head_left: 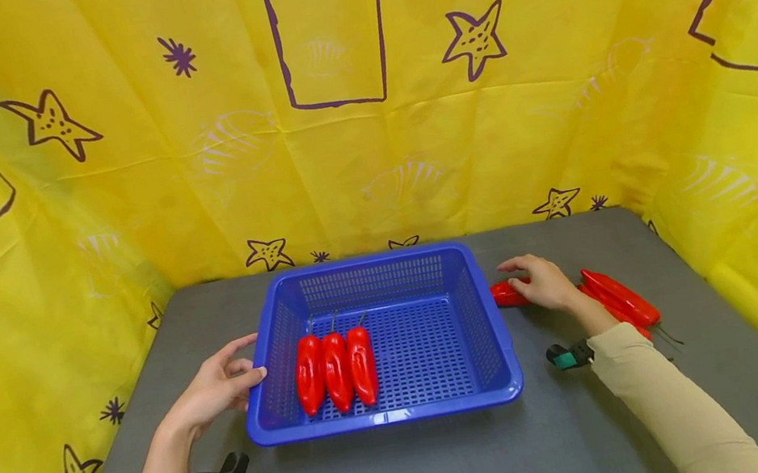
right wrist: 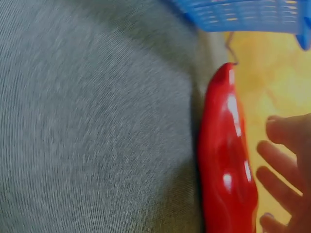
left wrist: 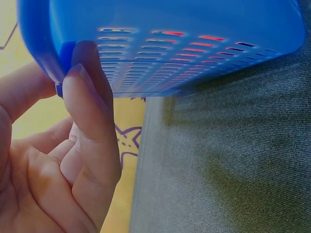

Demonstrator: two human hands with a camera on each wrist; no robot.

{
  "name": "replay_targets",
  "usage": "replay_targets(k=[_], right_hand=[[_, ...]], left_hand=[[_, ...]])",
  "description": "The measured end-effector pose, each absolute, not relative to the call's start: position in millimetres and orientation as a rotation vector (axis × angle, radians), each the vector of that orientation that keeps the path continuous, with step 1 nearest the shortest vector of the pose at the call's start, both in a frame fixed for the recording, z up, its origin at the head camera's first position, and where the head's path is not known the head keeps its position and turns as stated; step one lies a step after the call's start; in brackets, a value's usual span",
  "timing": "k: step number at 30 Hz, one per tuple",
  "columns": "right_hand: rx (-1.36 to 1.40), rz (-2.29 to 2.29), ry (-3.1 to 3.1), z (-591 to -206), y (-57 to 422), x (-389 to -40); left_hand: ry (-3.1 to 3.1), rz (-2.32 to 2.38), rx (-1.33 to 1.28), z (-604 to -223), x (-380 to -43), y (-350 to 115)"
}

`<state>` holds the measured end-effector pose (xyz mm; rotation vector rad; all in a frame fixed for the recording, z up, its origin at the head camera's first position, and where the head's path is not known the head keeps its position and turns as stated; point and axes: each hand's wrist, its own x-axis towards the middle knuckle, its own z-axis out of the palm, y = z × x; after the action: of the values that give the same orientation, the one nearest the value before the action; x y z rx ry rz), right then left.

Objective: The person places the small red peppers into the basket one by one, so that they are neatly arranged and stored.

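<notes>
Steadying the basket [head_left: 486, 310] on the desk [head_left: 457, 462], left hand [head_left: 214, 388] pinches its left rim; three peppers lie inside. Right hand [head_left: 540, 283], fingers loosely spread, rests over a pepper [head_left: 508, 295] just right of the basket, not clamped yet. Likely next: closing on it.

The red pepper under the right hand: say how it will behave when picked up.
The glossy red plastic-looking pepper shines, so probably slippery. Its rounded, tapered body may roll on the grey table. It keeps its shape like the three in the blue basket, so likely stiff.
</notes>
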<state>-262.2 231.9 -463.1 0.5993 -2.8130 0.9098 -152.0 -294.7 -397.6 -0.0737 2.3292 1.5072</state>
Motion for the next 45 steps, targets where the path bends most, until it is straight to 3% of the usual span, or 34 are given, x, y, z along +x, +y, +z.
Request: replay_targets(k=[19, 32, 45], right_hand=[[-0.354, 1.079, -2.674, -463, 243, -212], [-0.340, 0.915, -2.864, -465, 245, -209], [-0.387, 0.847, -2.964, -463, 237, -230]], left_hand=[[2.319, 1.515, -0.058, -396, -149, -295], [2.324, 1.510, -0.075, -397, -149, -295], [2.318, 1.512, -0.066, -398, -151, -295]])
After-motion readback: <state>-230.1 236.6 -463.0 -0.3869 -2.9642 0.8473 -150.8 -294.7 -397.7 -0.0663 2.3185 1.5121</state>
